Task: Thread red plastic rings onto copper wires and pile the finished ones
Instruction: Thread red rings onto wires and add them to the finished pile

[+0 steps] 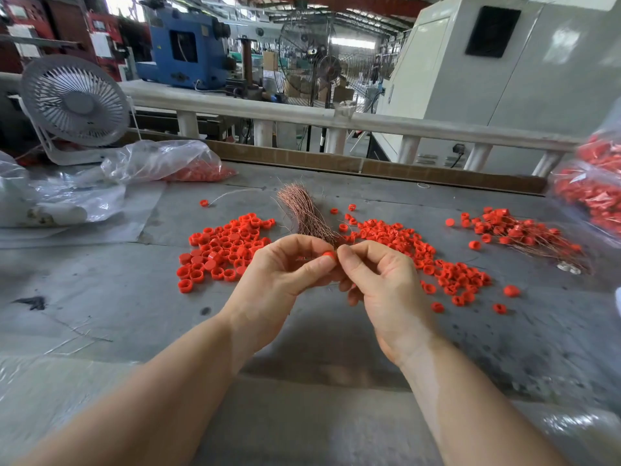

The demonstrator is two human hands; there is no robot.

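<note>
My left hand [279,274] pinches a red plastic ring [329,254] between thumb and fingers above the table. My right hand [379,280] is curled close against it, fingertips pinched at the ring; a thin copper wire in them is too fine to make out. A bundle of copper wires [302,210] lies just behind my hands. Loose red rings lie in two heaps, one at the left [221,250] and one at the right [420,253]. A pile of rings with wires through them [524,233] lies at the far right.
A grey table [100,297] carries it all. Clear plastic bags with red rings lie at the back left [174,163] and the right edge [591,190]. A white desk fan [75,102] stands back left. A white railing [302,112] runs behind.
</note>
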